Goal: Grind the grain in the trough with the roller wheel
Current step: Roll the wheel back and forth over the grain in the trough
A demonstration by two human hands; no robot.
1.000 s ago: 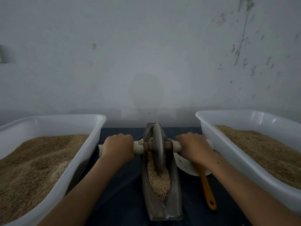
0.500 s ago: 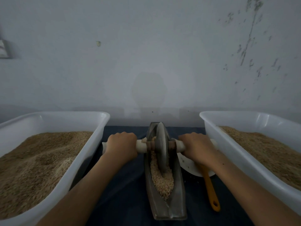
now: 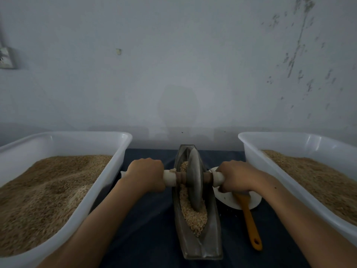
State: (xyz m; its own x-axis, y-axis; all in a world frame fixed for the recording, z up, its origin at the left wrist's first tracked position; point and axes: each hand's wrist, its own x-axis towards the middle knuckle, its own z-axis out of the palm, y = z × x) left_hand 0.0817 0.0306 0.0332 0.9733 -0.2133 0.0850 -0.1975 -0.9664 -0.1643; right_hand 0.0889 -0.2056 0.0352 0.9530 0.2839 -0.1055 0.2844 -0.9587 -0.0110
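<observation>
- Sitting at nine o'clock, a white tub [image 3: 123, 140] of grain is untouched.
- Left hand [image 3: 145, 174] wraps the axle handle [image 3: 169, 177], fingers curled tight.
- Roller wheel [image 3: 195, 178] has rolled nearer along the trough [image 3: 212, 240], so crushing of the grain [image 3: 194, 219] continues.
- Right hand [image 3: 236, 176] clasps the other end.
- Orange spatula [image 3: 250, 221] lies idle at three o'clock on the worktop [image 3: 150, 238].

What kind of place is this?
Probably a small workroom for grinding grain by hand: a metal trough with a roller wheel, two white tubs of grain, and a bare scuffed wall.
</observation>
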